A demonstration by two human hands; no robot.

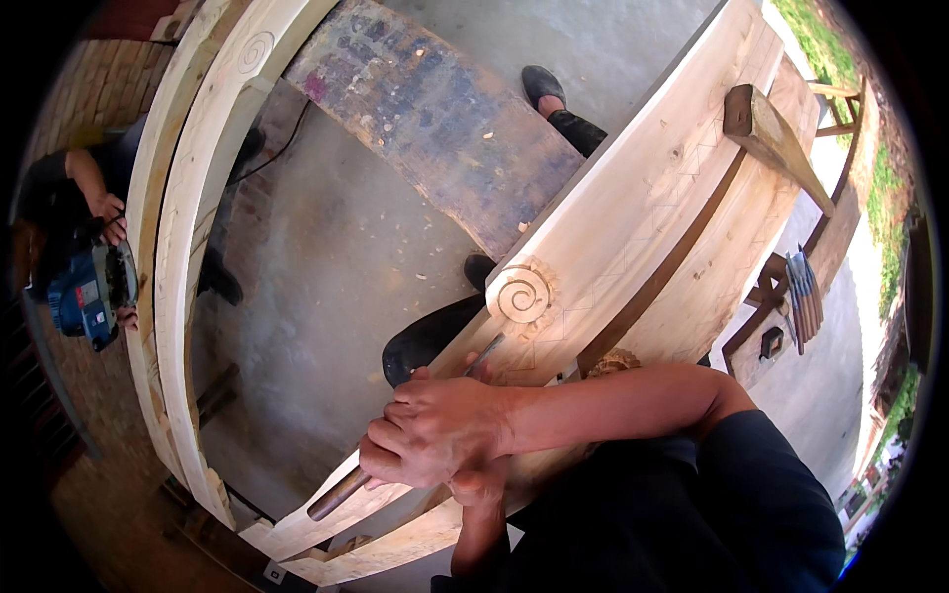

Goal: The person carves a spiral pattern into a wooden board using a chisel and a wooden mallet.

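My right hand point(435, 430) wraps round the dark handle of a carving gouge point(334, 496), whose metal blade points up and right. Mostly covered by it, my left hand point(478, 486) is closed on the same tool; most of its fingers are hidden. The blade end lies just below a spiral carving point(524, 296) with a scalloped edge, cut into a pale curved wooden beam point(633, 208). Pencil lines mark the beam. Beside it lies a second curved beam point(682, 287), and a carved rosette point(615, 363) shows partly above my right forearm.
A wooden mallet point(773, 138) rests across the beams. Several chisels point(806, 301) and a small black box point(771, 343) are on a bench at right. A paint-stained plank point(435, 119) spans behind. At left, another person holds a blue power tool point(87, 296) against more curved beams point(183, 227).
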